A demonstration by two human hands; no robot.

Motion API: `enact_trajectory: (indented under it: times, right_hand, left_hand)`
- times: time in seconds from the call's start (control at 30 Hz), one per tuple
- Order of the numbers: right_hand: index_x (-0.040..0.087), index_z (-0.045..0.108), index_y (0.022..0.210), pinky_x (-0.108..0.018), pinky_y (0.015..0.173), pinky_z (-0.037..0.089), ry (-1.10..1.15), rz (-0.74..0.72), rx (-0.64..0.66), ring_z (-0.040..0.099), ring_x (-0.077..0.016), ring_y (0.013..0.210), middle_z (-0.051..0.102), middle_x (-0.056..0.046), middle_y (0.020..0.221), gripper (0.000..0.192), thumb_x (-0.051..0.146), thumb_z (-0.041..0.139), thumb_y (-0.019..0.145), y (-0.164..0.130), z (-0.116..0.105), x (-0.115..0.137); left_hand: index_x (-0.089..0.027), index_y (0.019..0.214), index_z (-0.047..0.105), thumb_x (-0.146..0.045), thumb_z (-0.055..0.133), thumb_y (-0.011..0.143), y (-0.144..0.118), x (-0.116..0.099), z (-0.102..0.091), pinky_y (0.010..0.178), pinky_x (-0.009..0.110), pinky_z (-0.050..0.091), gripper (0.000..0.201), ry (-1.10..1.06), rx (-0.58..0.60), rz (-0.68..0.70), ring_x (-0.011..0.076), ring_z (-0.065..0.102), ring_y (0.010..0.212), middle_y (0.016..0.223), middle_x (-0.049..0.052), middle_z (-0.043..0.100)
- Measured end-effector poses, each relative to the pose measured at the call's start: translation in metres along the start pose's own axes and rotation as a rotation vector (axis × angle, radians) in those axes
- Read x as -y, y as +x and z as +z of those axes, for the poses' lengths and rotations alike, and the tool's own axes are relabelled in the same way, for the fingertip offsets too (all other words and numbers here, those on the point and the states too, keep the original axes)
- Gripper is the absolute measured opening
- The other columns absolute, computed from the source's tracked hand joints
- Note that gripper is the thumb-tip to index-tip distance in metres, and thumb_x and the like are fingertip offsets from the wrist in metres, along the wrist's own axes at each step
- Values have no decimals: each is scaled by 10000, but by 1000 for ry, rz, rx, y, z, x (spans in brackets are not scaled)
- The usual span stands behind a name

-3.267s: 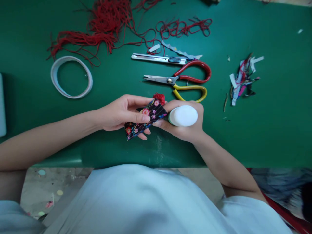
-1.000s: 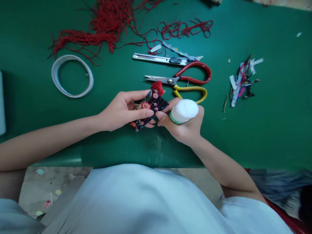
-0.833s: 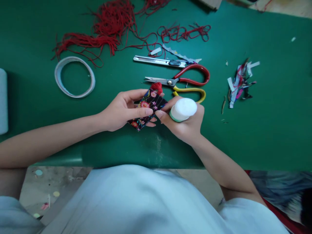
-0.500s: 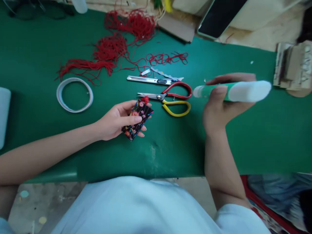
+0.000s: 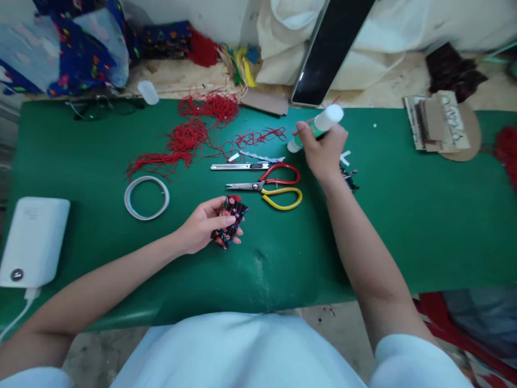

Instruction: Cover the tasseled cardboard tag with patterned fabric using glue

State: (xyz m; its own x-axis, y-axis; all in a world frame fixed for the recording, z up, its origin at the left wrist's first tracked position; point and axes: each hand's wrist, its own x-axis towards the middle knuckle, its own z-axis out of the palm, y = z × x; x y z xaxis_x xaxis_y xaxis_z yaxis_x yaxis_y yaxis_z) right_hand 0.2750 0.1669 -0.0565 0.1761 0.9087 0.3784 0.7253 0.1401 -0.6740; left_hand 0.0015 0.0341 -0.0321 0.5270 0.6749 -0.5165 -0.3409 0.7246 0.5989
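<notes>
My left hand [image 5: 202,226] is closed on a small flat piece of black floral fabric [image 5: 226,237], the thumb lying across its face. A bit of red shows at the fabric's top edge. Over the back of the green table, my right hand [image 5: 323,148] grips a white-and-green glue stick [image 5: 332,114], tilted, one end near the tabletop. Between the hands lie scissors [image 5: 283,207] with one red and one yellow handle. A utility knife [image 5: 238,167] rests just behind them. Dark fabric scraps [image 5: 350,179] are partly covered by my right wrist.
Red cords [image 5: 188,137] lie heaped at the back. On the left are a roll of tape [image 5: 127,199], a white power bank [image 5: 38,237] with a cable, and a white cap [image 5: 148,92]. A phone [image 5: 331,54] leans at the back; cardboard pieces [image 5: 436,121] lie right.
My right hand has carried the glue stick away from me, to the back of the table, and tipped it more upright. My left hand still holds the fabric. The view has tilted up.
</notes>
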Motion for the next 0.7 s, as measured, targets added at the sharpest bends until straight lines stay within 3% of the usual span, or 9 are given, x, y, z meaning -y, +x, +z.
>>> enact_trajectory:
  times: [0.17,0.3,0.37,0.43,0.5,0.6,0.7]
  right_hand:
    - [197,635,763,-326,674,450,26,-19,75,588,-182,677,667,-26,721,350,543,676,784,-12,10,9]
    - [210,604,798,-324,668,460,64,-53,179,539,-165,658,636,-5,727,288,452,741,722,-13,17,10]
    - [224,596,921,-308,634,461,130,-60,273,531,-151,646,640,6,784,333,339,777,667,-11,17,3]
    - [250,544,1086,-291,598,466,222,-34,328,544,-134,649,655,-4,947,510,249,783,634,-2,14,-12]
    - [269,501,1144,-291,626,492,258,19,234,571,-124,695,626,-28,1140,545,245,769,671,17,9,-31]
    - [241,517,1060,-297,792,506,216,160,-33,592,-148,883,651,-34,1058,472,363,801,703,57,3,-56]
    - [228,568,919,-255,789,505,258,205,35,598,-131,871,673,1,823,435,506,803,680,90,3,-70]
  left_hand:
    - [-160,932,650,-250,813,681,4,2,2,546,278,619,312,18,-15,-3,154,690,633,762,11,677]
    - [-153,935,640,-258,812,678,3,0,3,543,263,612,327,41,-29,26,150,687,628,762,13,681]
    - [-152,935,638,-251,808,679,2,-2,2,544,251,608,324,43,-45,46,142,685,625,761,9,685]
    - [-152,909,631,-252,811,673,1,-4,1,528,237,598,313,44,-74,49,142,684,612,728,4,680]
    - [-154,904,631,-261,811,678,0,-5,1,509,225,586,308,56,-69,31,141,680,600,710,4,681]
    - [-152,908,632,-263,806,688,1,-5,0,511,222,584,301,76,-48,16,137,676,583,700,6,683]
    - [-155,915,622,-271,797,698,1,-6,0,523,219,580,302,80,-45,12,132,672,572,690,8,683]
